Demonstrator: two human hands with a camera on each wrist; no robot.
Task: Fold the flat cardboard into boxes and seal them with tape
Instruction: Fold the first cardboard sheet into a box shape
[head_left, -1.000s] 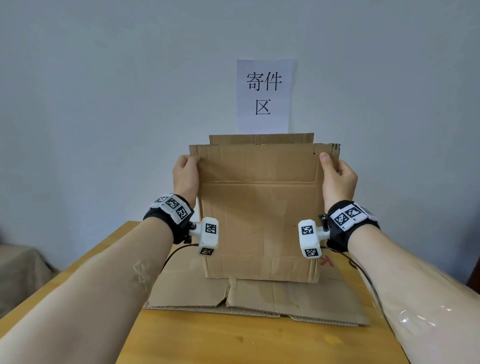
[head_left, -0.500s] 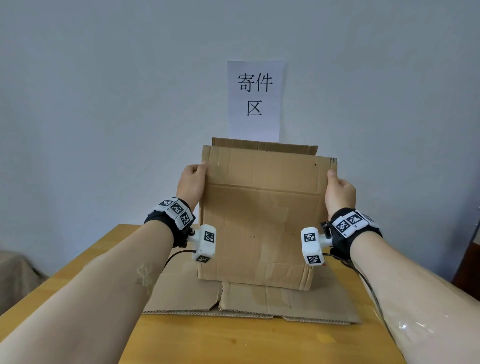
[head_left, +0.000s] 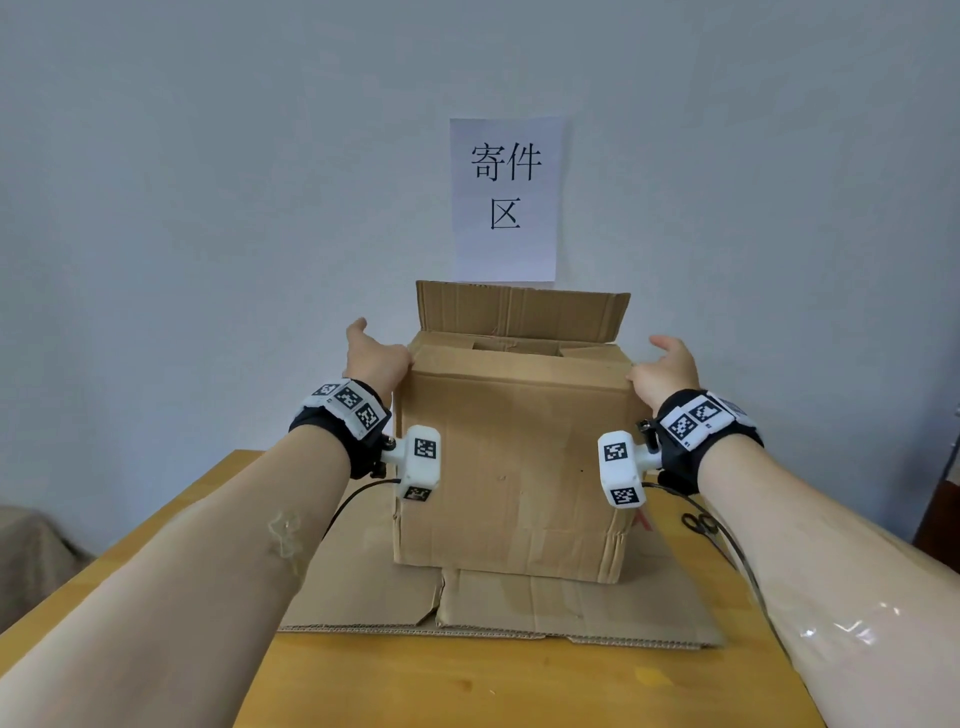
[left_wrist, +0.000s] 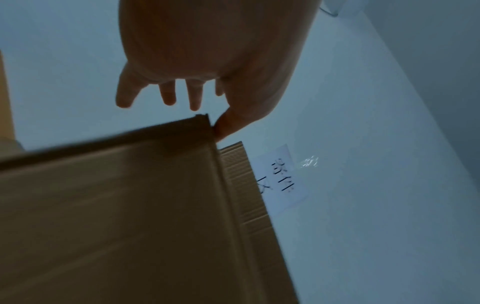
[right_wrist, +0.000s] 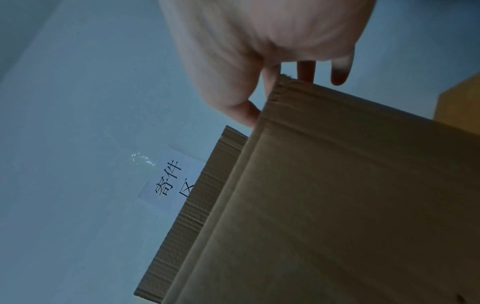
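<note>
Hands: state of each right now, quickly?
Left hand: open, fingers spread, thumb touching the top corner of the cardboard box.
Right hand: open, fingers extended at the box's top right edge, gripping nothing.

You see a white paper sign (head_left: 505, 200) fixed to the grey wall (head_left: 208, 208), printed with three black characters. A wooden table (head_left: 467, 686) fills the foreground. What appears to be black scissors (head_left: 698, 522) lies at its right edge.

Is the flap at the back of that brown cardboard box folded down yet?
No, the back flap of the brown cardboard box stands upright in front of the white paper sign, while the near flap lies folded over.
</note>
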